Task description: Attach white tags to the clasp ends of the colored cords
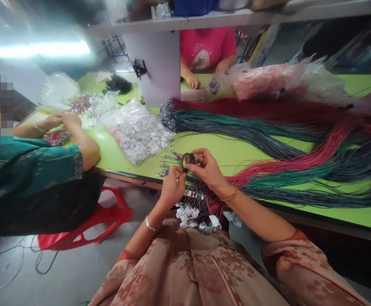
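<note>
A roll of black tape [184, 165] is held up over the near edge of the table. My right hand [210, 173] grips it from the right between thumb and fingers. Closed fingers of my left hand [172, 187] pinch at the roll's lower left edge; whether they hold the tape's loose end is too small to tell. Just beyond, several thin wires with metal tips [164, 170] lie on the table. Below my hands, a bunch of red, green and black wires [215, 203] hangs toward my lap, with white plastic connectors [187, 216] among it.
Long bundles of red wires [287, 163], green wires and dark wires run along the green table [204, 146] to the right. A bag of white connectors [141, 136] lies left of centre. One co-worker [39, 170] sits left near a red stool [115, 212]; another [207, 49] works opposite.
</note>
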